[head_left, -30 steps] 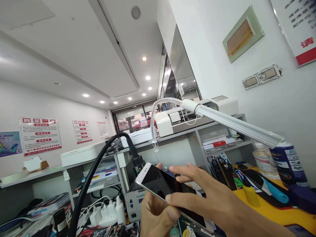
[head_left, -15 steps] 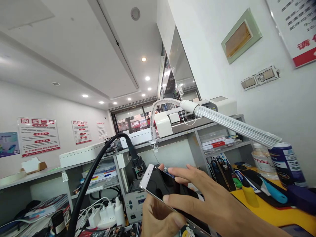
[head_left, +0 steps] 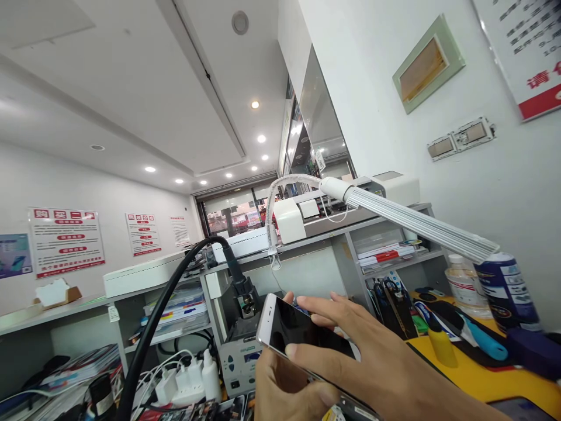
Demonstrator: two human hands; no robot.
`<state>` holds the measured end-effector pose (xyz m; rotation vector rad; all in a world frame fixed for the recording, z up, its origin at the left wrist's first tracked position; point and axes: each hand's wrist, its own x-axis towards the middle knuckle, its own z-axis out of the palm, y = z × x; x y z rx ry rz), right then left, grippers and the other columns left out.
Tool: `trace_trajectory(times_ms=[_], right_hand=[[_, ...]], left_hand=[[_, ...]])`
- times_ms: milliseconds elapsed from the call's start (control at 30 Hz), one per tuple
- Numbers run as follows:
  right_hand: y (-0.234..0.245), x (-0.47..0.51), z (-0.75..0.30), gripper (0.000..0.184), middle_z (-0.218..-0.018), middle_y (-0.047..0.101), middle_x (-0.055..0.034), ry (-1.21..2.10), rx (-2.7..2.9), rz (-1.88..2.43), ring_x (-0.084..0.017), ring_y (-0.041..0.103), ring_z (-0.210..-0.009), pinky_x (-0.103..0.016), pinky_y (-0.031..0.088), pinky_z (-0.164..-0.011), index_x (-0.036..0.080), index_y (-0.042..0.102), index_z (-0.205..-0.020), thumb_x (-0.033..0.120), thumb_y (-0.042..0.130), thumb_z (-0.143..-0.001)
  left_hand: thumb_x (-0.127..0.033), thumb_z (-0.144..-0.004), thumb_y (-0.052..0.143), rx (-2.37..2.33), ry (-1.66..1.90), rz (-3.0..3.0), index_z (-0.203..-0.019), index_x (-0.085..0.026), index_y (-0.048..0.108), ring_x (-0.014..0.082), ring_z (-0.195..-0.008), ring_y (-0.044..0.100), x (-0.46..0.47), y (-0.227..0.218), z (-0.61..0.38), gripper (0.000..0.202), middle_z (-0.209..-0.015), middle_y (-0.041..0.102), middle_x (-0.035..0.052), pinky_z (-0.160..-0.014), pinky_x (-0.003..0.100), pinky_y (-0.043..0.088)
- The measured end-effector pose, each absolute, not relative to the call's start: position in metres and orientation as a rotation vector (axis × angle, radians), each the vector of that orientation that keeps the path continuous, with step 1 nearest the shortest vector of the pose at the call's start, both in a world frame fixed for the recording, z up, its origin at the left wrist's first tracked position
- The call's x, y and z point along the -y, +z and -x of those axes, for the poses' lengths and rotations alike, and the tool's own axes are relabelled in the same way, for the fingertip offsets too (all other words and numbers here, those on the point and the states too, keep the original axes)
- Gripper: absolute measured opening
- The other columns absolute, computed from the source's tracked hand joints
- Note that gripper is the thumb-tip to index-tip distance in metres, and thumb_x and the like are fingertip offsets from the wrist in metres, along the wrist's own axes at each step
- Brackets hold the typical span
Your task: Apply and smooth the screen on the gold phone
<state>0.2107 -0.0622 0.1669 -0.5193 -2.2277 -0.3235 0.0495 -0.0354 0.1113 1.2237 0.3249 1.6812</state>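
Observation:
A smartphone (head_left: 298, 328) with a white bezel and dark screen is tilted between my hands at the lower middle. My left hand (head_left: 287, 389) grips it from below, fingers wrapped around its near side and partly hidden behind it. Over the screen lies my right hand (head_left: 372, 356), its thumb pressed on the near edge and its fingers reaching to the far edge. Beneath the right hand a thin metallic edge shows; I cannot tell whether it belongs to the phone. The right hand covers much of the phone's lower part.
Behind the phone stands a grey soldering station (head_left: 239, 362) with a black cable (head_left: 162, 298) arching on the left. White chargers (head_left: 179, 383) crowd the lower left. A lamp (head_left: 421, 222) slants overhead. At right, a spray can (head_left: 508, 292), a bottle (head_left: 468, 286) and tools surround a yellow mat (head_left: 473, 380).
The phone's top end has shifted slightly right and its tilt has changed a little. The left hand has moved slightly with it; both hands still hold the phone.

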Motion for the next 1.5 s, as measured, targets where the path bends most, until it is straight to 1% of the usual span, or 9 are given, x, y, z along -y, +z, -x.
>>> trace_trajectory(times_ms=[233,333,467,667,767,900,1067,1300,1500], right_hand=[[0.156,0.044,-0.208,0.041,-0.146,0.056,-0.0167,-0.434,2.186,0.394,-0.031,0.052,-0.137,-0.056,0.04,-0.11,0.031,0.058,-0.136,0.031,0.052,-0.095],[0.147,0.033,-0.203,0.042,-0.148,0.053,-0.0155,-0.477,2.158,0.378,-0.033,0.054,-0.134,-0.058,0.04,-0.109,0.033,0.059,-0.135,0.032,0.054,-0.094],[0.154,0.039,-0.205,0.037,-0.147,0.055,-0.0122,-0.478,2.167,0.404,-0.03,0.055,-0.134,-0.053,0.04,-0.112,0.034,0.062,-0.131,0.032,0.054,-0.095],[0.173,0.061,-0.212,0.048,-0.146,0.055,-0.0164,-0.45,2.279,0.485,-0.031,0.052,-0.136,-0.047,0.048,-0.107,0.031,0.06,-0.134,0.05,0.063,-0.09],[0.173,0.064,-0.212,0.045,-0.148,0.054,-0.0152,-0.43,2.272,0.515,-0.03,0.054,-0.135,-0.045,0.05,-0.105,0.033,0.058,-0.136,0.046,0.06,-0.093],[0.167,0.058,-0.208,0.047,-0.147,0.055,-0.0138,-0.437,2.261,0.528,-0.031,0.054,-0.134,-0.047,0.049,-0.106,0.035,0.058,-0.136,0.048,0.061,-0.091],[0.155,0.043,-0.202,0.047,-0.15,0.051,-0.0128,-0.533,2.141,0.405,-0.032,0.051,-0.137,-0.048,0.052,-0.102,0.036,0.054,-0.14,0.035,0.056,-0.093],[0.167,0.066,-0.209,0.043,-0.146,0.055,-0.0126,-0.4,2.197,0.537,-0.029,0.051,-0.137,-0.052,0.041,-0.111,0.037,0.054,-0.14,0.033,0.054,-0.097],[0.167,0.067,-0.208,0.044,-0.146,0.055,-0.0126,-0.36,2.192,0.568,-0.026,0.054,-0.135,-0.05,0.042,-0.112,0.038,0.059,-0.137,0.02,0.05,-0.098]], left_hand=[[-0.039,-0.051,0.095,-0.467,1.687,-1.332,-0.136,-0.018,0.059,0.0413,-0.126,0.059,0.03,0.108,-0.044,0.095,-0.111,0.076,0.0178,-0.101,0.05,0.05],[-0.037,-0.052,0.095,-0.487,1.677,-1.361,-0.136,-0.018,0.059,0.0411,-0.123,0.061,0.03,0.108,-0.041,0.093,-0.108,0.077,0.0174,-0.1,0.05,0.052],[-0.038,-0.05,0.095,-0.528,1.699,-1.365,-0.131,-0.016,0.063,0.0426,-0.115,0.066,0.029,0.105,-0.04,0.09,-0.104,0.078,0.0174,-0.096,0.052,0.055],[-0.017,-0.046,0.094,-0.717,1.75,-1.364,-0.121,-0.014,0.07,0.0433,-0.112,0.068,0.029,0.101,-0.038,0.079,-0.101,0.079,0.0162,-0.092,0.048,0.058],[-0.019,-0.05,0.093,-0.763,1.733,-1.365,-0.119,-0.015,0.072,0.0428,-0.114,0.067,0.03,0.102,-0.038,0.073,-0.102,0.079,0.0157,-0.091,0.045,0.059],[-0.021,-0.049,0.094,-0.682,1.709,-1.4,-0.124,-0.014,0.069,0.0438,-0.115,0.066,0.029,0.102,-0.038,0.08,-0.105,0.078,0.0168,-0.095,0.05,0.056],[-0.027,-0.048,0.095,-0.591,1.674,-1.435,-0.13,-0.016,0.065,0.043,-0.115,0.066,0.026,0.101,-0.036,0.088,-0.108,0.078,0.0165,-0.096,0.051,0.055],[-0.016,-0.051,0.09,-0.587,1.731,-1.49,-0.133,-0.016,0.062,0.0421,-0.122,0.062,0.026,0.099,-0.034,0.087,-0.113,0.076,0.0157,-0.103,0.051,0.052],[-0.027,-0.05,0.094,-0.529,1.703,-1.427,-0.136,-0.017,0.058,0.0445,-0.133,0.051,0.022,0.095,-0.034,0.094,-0.125,0.07,0.0191,-0.11,0.057,0.042]])
